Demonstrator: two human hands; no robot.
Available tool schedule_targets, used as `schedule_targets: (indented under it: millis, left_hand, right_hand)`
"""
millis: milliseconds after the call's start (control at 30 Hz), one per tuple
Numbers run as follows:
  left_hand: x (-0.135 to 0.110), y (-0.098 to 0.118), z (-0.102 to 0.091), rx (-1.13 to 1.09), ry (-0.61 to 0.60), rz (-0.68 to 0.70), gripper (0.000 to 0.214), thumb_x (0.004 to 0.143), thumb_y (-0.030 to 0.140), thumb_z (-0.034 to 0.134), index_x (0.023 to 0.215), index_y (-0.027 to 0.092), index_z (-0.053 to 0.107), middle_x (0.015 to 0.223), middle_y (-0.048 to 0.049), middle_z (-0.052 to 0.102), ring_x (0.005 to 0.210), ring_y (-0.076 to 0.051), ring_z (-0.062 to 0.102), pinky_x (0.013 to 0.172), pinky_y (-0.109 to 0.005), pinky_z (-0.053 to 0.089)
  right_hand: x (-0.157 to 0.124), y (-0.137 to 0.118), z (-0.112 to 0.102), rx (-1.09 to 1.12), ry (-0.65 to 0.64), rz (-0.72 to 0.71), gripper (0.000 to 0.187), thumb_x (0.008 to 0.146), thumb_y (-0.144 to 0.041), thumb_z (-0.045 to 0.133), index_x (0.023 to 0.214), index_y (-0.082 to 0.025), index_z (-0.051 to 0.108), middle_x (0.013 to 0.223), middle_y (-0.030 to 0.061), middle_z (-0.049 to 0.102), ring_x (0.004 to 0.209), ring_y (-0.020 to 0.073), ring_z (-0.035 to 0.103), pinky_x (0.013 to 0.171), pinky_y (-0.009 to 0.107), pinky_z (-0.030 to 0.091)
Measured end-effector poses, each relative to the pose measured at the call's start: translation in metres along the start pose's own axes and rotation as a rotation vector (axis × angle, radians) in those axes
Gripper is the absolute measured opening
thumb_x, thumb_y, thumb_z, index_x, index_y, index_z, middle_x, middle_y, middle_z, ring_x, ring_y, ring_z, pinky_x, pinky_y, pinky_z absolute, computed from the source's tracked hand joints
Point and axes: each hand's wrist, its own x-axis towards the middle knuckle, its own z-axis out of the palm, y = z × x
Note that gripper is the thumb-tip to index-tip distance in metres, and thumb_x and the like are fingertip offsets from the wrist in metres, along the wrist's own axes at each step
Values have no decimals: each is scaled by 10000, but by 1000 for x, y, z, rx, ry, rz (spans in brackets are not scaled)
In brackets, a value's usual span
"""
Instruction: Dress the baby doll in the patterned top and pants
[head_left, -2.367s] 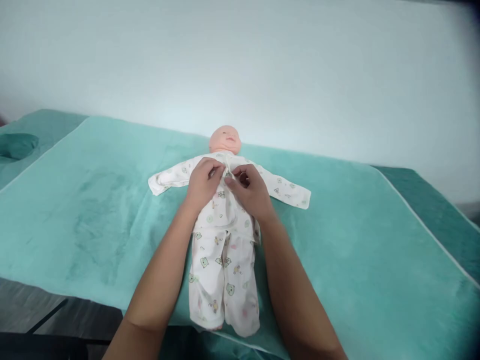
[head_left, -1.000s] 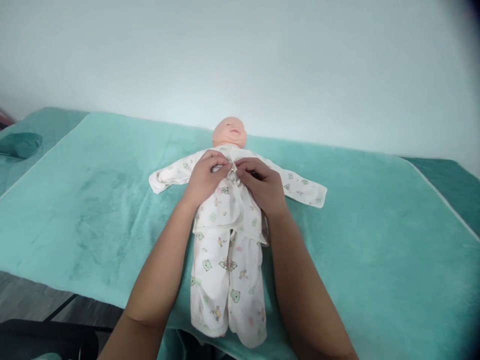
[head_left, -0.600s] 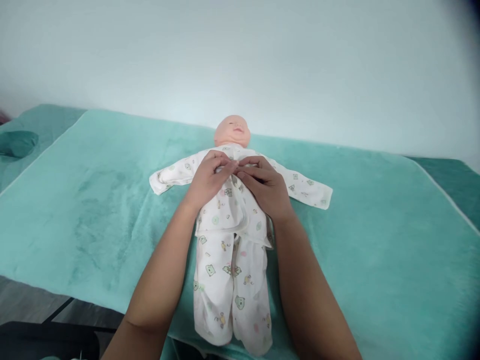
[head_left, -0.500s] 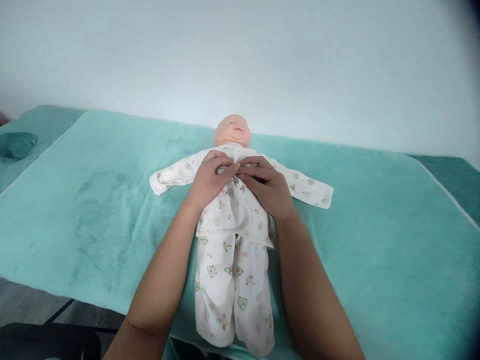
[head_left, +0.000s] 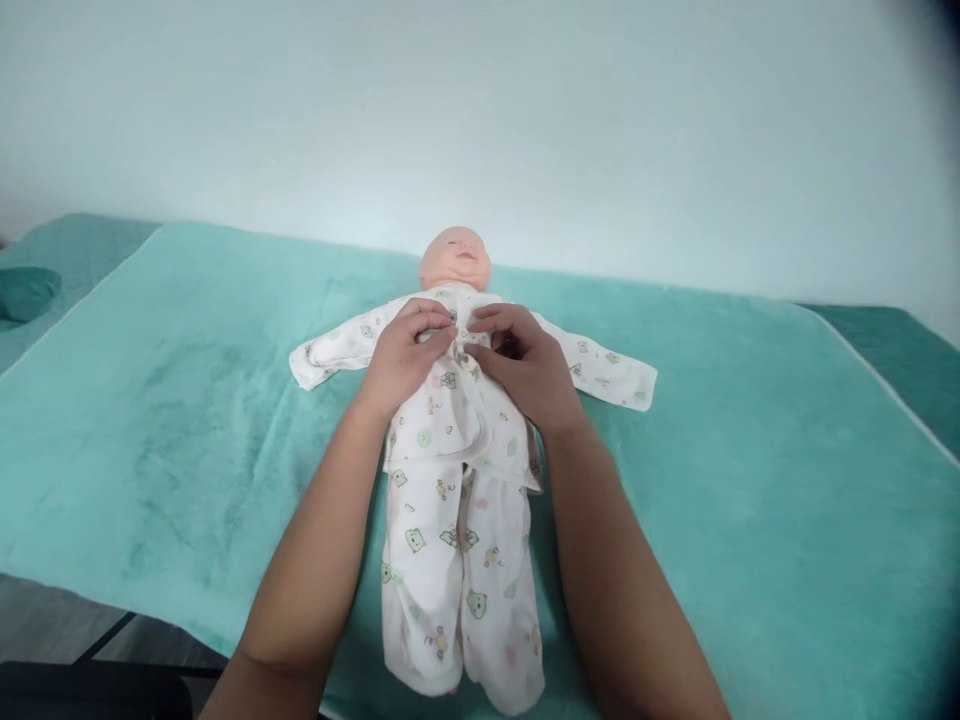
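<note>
A baby doll (head_left: 455, 258) lies on its back, its head toward the wall and its arms spread wide. It wears a white baby shirt (head_left: 442, 422) and matching trousers (head_left: 424, 580), both printed with small green and yellow animals. On the upper front of the shirt, my left hand (head_left: 407, 352) pinches the cloth near the middle of the chest. Just beside it, my right hand (head_left: 529, 362) rests on the other side of the chest, its thumb and forefinger apart. What lies under my fingers is partly hidden.
Turquoise cloth (head_left: 750, 480) covers the table under the doll. A darker green cloth piece (head_left: 26, 292) lies at the far left. A pale wall (head_left: 480, 120) stands behind the table. A black object (head_left: 90, 690) shows at the lower left, below the table edge.
My right thumb and fingers have spread and drawn back from my left fingertips, where both hands met before. The whole view has shifted slightly, with the doll now a little further left.
</note>
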Motion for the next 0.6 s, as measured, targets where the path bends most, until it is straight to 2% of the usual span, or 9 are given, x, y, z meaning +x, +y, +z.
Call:
schedule_targets:
  millis: [233, 433, 600]
  left_hand:
    - [0, 1, -3, -87, -60, -43, 112, 907, 230, 653, 821, 223, 724, 1118, -43, 679, 1061, -197, 635, 929, -340, 521]
    - [-2, 3, 1, 6, -10, 0, 110, 905, 281, 697, 814, 225, 721, 1070, -43, 677, 1041, -202, 634, 957, -363, 509]
    - [-2, 2, 2, 40, 5, 22, 46, 863, 205, 711, 819, 215, 706, 1075, -42, 679, 1048, -202, 637, 970, -367, 506]
  right_hand:
    - [1, -1, 0, -32, 7, -5, 126, 796, -279, 761, 906, -263, 702, 1198, 24, 690, 762, 146, 517, 758, 357, 471]
    - [1, -4, 1, -33, 11, 14, 110, 804, -288, 756, 898, -266, 705, 1206, 21, 705, 758, 147, 519, 758, 356, 482]
    - [2, -3, 2, -13, 3, -2, 91, 815, -281, 744, 905, -269, 734, 1203, 22, 710, 763, 148, 516, 738, 352, 466]
